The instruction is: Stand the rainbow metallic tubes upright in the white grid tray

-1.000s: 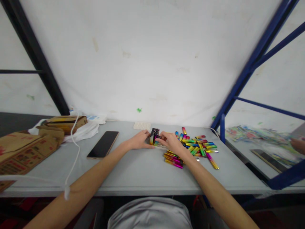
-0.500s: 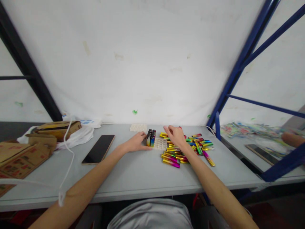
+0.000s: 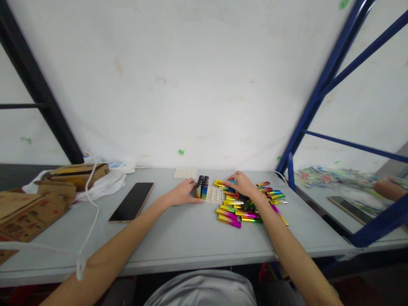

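Observation:
Several lighters (image 3: 202, 188) with black tops stand upright in close rows at the left end of a white pegged tray (image 3: 215, 195). My left hand (image 3: 183, 192) is curved around that end, its thumb in front and its fingers at the back left, against the tray and lighters. Right of the tray, gold, magenta, green and red shiny lighters (image 3: 230, 219) lie in a loose pile. Over the back of this pile is my right hand (image 3: 244, 184), closed at the fingertips on a blue lighter (image 3: 233, 181); its grip is partly hidden.
A second white tray (image 3: 185, 173) lies near the wall. A black phone (image 3: 132, 202) rests left of my left hand. Farther left are cardboard boxes (image 3: 28, 214), white plastic (image 3: 111, 182) and a hanging white cable (image 3: 95, 216). A blue metal frame (image 3: 290, 170) rises at the right.
My right hand has moved slightly right and down onto the pile, and a blue lighter now shows at its fingertips. My left hand stays beside the upright lighters.

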`<state>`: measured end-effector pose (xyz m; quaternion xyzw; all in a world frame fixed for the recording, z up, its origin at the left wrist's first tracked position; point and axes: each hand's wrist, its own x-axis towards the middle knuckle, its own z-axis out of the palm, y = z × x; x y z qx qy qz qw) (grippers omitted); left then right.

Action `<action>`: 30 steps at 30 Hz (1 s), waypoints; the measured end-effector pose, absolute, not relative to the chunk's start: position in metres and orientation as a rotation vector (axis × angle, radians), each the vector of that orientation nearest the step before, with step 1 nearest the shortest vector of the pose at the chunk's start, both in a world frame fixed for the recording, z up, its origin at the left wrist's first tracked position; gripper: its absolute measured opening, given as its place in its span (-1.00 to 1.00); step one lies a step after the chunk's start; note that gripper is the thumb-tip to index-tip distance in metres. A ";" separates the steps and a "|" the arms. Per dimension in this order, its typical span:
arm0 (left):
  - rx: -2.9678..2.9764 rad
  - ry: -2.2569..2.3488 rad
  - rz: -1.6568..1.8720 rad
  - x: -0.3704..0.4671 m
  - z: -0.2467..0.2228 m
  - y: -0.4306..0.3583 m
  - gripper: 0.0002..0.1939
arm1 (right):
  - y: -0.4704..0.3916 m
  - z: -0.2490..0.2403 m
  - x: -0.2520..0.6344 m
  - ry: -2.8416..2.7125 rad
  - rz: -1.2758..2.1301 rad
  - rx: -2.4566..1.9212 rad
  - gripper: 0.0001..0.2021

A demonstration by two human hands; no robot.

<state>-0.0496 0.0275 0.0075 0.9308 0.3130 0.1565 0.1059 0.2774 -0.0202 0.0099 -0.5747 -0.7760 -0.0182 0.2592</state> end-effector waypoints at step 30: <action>2.577 1.068 0.526 -0.037 0.009 0.016 -0.09 | -0.035 0.021 0.214 -1.176 1.004 -0.981 -0.56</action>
